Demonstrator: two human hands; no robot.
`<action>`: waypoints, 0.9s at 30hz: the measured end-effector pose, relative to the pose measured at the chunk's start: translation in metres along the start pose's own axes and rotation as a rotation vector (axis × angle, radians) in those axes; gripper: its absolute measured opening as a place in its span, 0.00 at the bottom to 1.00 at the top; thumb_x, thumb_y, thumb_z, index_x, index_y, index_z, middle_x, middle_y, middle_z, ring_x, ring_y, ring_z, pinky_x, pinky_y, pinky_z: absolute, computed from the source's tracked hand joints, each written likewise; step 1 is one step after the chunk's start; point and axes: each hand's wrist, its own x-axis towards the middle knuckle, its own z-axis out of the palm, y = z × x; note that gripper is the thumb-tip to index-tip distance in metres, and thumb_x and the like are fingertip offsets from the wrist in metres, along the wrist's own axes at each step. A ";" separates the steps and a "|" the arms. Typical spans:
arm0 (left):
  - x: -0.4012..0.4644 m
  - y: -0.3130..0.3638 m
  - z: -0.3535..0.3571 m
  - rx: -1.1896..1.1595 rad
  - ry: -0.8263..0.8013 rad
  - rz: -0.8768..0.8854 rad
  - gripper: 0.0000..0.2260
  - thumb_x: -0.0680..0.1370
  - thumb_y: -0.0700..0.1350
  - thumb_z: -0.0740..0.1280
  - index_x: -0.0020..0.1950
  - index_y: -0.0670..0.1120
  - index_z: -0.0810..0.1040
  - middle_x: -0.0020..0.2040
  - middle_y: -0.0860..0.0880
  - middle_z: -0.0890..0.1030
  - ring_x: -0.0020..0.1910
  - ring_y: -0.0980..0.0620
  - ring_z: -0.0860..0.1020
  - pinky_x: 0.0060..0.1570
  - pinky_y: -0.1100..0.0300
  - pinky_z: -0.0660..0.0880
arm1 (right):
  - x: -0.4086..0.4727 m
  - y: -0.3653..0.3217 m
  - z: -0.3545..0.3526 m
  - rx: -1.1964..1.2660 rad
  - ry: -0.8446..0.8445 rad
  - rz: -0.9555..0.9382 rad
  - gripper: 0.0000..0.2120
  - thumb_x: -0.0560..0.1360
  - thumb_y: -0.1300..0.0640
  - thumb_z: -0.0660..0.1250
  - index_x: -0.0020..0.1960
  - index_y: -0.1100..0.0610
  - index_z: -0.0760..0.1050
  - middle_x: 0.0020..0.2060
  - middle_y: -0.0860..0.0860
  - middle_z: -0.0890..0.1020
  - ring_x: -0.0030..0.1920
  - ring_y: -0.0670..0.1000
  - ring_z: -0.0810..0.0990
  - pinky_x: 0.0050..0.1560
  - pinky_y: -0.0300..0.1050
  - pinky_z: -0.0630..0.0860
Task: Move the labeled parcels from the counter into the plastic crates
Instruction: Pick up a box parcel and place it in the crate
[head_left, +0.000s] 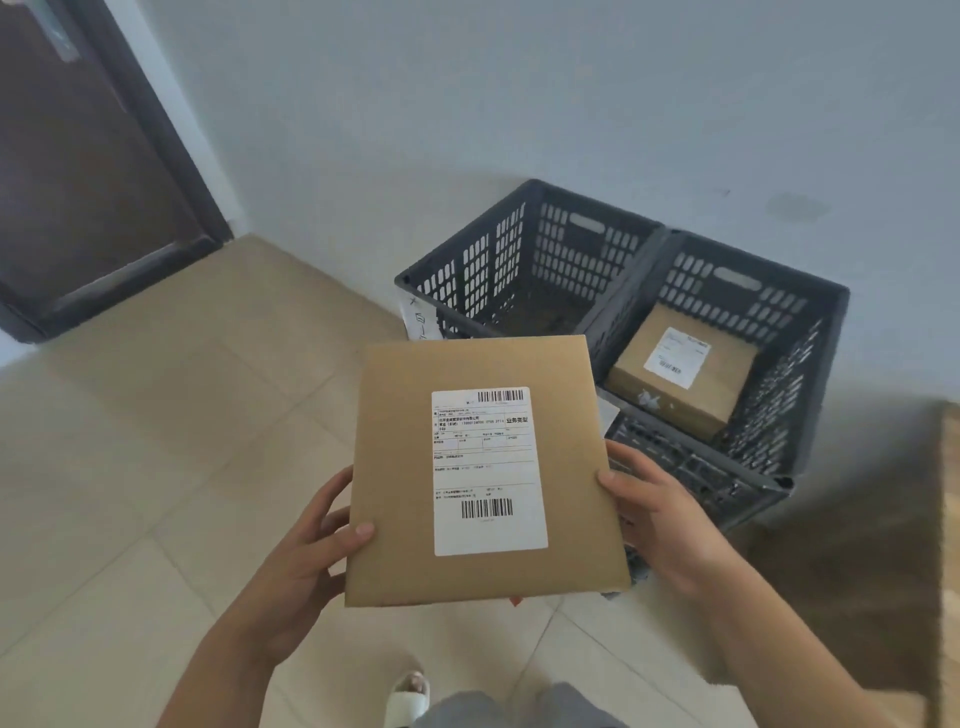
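Observation:
I hold a flat brown cardboard parcel (400, 467) with a white shipping label facing up, in front of me above the tiled floor. My left hand (306, 551) grips its left edge, thumb on top. My right hand (660, 514) grips its right edge, thumb on top. Two dark grey plastic crates stand side by side against the wall beyond the parcel. The left crate (467, 270) shows no parcel inside. The right crate (810, 374) holds one labeled brown box (722, 384).
A dark brown door (78, 171) stands at the far left. A brown counter edge (872, 561) shows at the right. A white paper tag (418, 322) hangs on the left crate's front. My foot in a white sandal (410, 696) is below on the beige floor tiles.

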 end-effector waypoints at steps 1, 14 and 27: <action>0.010 0.008 -0.008 0.006 -0.043 -0.010 0.35 0.66 0.54 0.82 0.70 0.69 0.75 0.66 0.48 0.83 0.63 0.47 0.83 0.47 0.53 0.83 | -0.002 -0.001 0.007 0.007 0.036 -0.007 0.18 0.79 0.53 0.69 0.68 0.45 0.77 0.61 0.50 0.86 0.58 0.54 0.86 0.56 0.55 0.79; 0.146 0.082 0.038 -0.041 -0.329 -0.025 0.22 0.72 0.44 0.74 0.66 0.56 0.81 0.63 0.47 0.85 0.52 0.50 0.86 0.39 0.51 0.83 | -0.044 -0.021 0.020 0.330 0.537 -0.211 0.47 0.62 0.36 0.81 0.76 0.45 0.68 0.66 0.53 0.83 0.62 0.54 0.84 0.62 0.57 0.78; 0.268 0.134 0.241 0.249 -0.354 0.070 0.34 0.64 0.49 0.81 0.68 0.58 0.76 0.57 0.47 0.87 0.54 0.47 0.86 0.50 0.45 0.82 | 0.087 -0.063 -0.038 0.954 0.590 -0.135 0.26 0.67 0.48 0.76 0.63 0.55 0.80 0.59 0.57 0.86 0.63 0.59 0.82 0.67 0.69 0.74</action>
